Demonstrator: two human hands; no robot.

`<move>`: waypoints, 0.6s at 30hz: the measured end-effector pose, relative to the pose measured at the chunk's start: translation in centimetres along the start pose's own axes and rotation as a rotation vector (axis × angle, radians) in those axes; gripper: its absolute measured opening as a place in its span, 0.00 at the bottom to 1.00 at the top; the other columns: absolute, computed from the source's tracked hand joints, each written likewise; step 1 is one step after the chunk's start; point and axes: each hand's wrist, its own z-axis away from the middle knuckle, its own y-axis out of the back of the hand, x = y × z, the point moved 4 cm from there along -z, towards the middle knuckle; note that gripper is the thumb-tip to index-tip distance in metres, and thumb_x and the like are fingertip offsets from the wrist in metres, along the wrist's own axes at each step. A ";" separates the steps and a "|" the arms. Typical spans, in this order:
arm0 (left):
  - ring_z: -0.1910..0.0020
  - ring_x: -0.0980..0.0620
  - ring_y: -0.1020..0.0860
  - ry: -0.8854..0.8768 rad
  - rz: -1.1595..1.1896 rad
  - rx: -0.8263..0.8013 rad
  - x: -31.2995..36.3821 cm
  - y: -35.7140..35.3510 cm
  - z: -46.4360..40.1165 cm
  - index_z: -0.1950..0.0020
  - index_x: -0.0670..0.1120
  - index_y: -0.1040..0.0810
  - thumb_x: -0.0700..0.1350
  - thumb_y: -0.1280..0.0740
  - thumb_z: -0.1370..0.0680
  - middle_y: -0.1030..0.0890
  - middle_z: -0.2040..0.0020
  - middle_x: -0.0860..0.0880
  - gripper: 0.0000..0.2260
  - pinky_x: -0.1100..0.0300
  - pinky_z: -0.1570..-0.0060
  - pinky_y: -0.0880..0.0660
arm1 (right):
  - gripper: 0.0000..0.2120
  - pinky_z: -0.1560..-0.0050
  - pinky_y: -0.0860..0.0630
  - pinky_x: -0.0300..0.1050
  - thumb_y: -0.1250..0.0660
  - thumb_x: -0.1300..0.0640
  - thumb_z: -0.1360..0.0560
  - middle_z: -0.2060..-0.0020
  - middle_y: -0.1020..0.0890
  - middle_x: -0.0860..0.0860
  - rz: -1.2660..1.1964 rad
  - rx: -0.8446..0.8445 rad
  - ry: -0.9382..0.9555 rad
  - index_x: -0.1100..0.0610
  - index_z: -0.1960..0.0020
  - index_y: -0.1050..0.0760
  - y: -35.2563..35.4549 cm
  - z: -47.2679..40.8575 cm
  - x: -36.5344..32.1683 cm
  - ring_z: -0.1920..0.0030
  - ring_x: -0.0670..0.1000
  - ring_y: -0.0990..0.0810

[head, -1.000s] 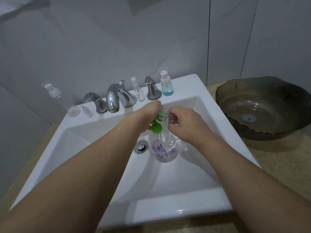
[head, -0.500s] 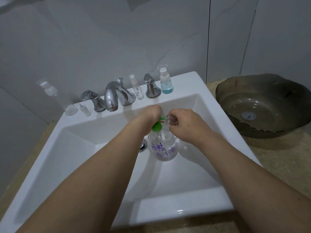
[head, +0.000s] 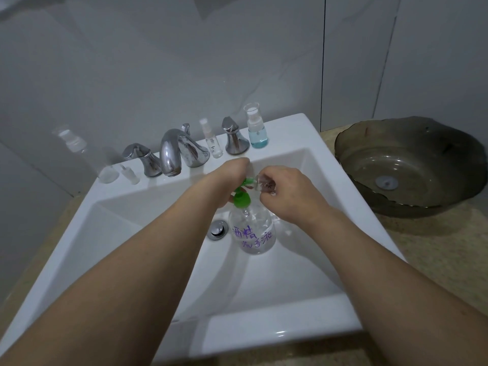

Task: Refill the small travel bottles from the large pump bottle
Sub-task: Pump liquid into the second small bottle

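Resting in right hand [head: 287,191] grip, small bottle [head: 264,184] seemingly meets green nozzle [head: 247,182].

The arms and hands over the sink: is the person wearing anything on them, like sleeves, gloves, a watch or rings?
Nothing that shows. Both forearms are bare right up to the picture's edge, with no sleeves or cuffs in sight. The left hand and right hand have no gloves, and no watch, bracelet or ring can be seen on either.

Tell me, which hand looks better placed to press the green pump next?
Left, probably. The left hand already rests on the green pump of the large bottle, while the right hand is busy holding the small travel bottle at the nozzle.
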 end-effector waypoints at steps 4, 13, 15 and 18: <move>0.65 0.51 0.30 -0.001 -0.023 -0.002 0.2 -0.2 0.0 0.47 0.45 0.29 0.49 0.48 0.17 0.24 0.60 0.47 0.12 0.61 0.71 0.43 | 0.09 0.53 0.26 0.48 0.35 0.60 0.31 0.56 0.21 0.51 0.008 -0.007 -0.002 0.58 0.52 0.24 0.0 0.0 0.1 0.54 0.53 0.24; 0.69 0.48 0.31 -0.022 0.018 0.030 -0.8 -1.2 -0.6 0.52 0.43 0.28 0.44 0.46 0.18 0.25 0.57 0.42 0.10 0.61 0.70 0.39 | 0.09 0.54 0.25 0.49 0.35 0.59 0.31 0.57 0.20 0.51 0.070 -0.079 -0.052 0.57 0.52 0.24 -0.6 0.1 0.6 0.55 0.55 0.23; 0.64 0.46 0.28 -0.055 0.064 0.046 -0.8 -1.3 -0.9 0.51 0.42 0.27 0.44 0.46 0.19 0.25 0.55 0.40 0.10 0.60 0.63 0.33 | 0.08 0.55 0.25 0.49 0.35 0.59 0.31 0.57 0.20 0.51 0.059 -0.085 -0.056 0.57 0.52 0.24 -0.6 0.1 0.5 0.55 0.55 0.23; 0.59 0.46 0.28 -0.072 0.108 0.075 -0.7 -1.1 -1.3 0.54 0.44 0.27 0.48 0.46 0.19 0.25 0.55 0.41 0.12 0.55 0.56 0.33 | 0.09 0.53 0.24 0.50 0.35 0.59 0.31 0.56 0.20 0.51 0.024 -0.082 -0.056 0.56 0.51 0.23 -0.4 0.0 0.3 0.55 0.54 0.23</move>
